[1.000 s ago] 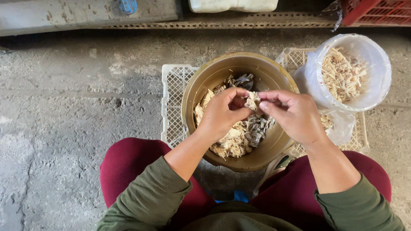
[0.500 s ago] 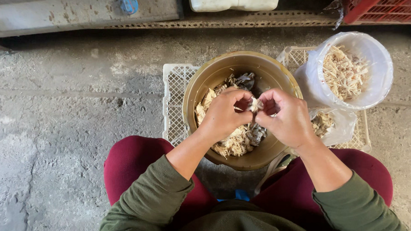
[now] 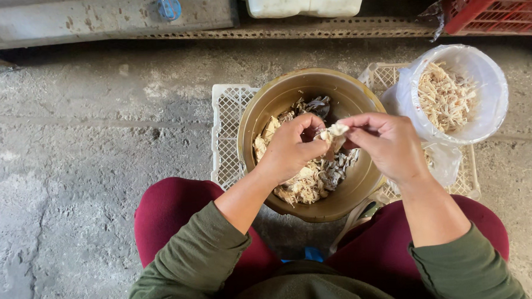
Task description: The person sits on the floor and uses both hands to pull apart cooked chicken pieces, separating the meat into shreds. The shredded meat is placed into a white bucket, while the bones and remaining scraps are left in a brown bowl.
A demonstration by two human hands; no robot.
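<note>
Right now both hands meet over the middle of the brown bowl (image 3: pixel 276 98), pinching one pale scrap of food (image 3: pixel 336 131) between them. The left hand (image 3: pixel 290 148) curls its fingers around the near end of the scrap, thumb on top; the right hand (image 3: pixel 388 144) nips the far end between thumb and forefinger. By the look of it, the step in hand is tearing or shredding this piece, and the grip suits a pull in opposite directions. A further pull would call for a firm hold on both ends and for keeping the scrap above the bowl, so that whatever drops lands inside it.

Directly beneath the hands lies a heap of mixed pale and grey-dark pieces (image 3: pixel 315 177), filling the near half of the bowl. Under the bowl sits a white plastic lattice crate (image 3: pixel 226 127), showing out to the left of the left hand. Beyond the right hand stands a white bucket lined with a clear bag (image 3: pixel 491 98), holding fine pale shreds (image 3: pixel 446 97); it is near the bowl, and its loose bag edge hangs between the two. Farther off, past the bowl, are a white canister (image 3: pixel 304 1) and a red crate (image 3: pixel 493 5) at the edge of the concrete floor (image 3: pixel 88 175). Nothing blocks the way between bowl and bucket except that slack plastic.
</note>
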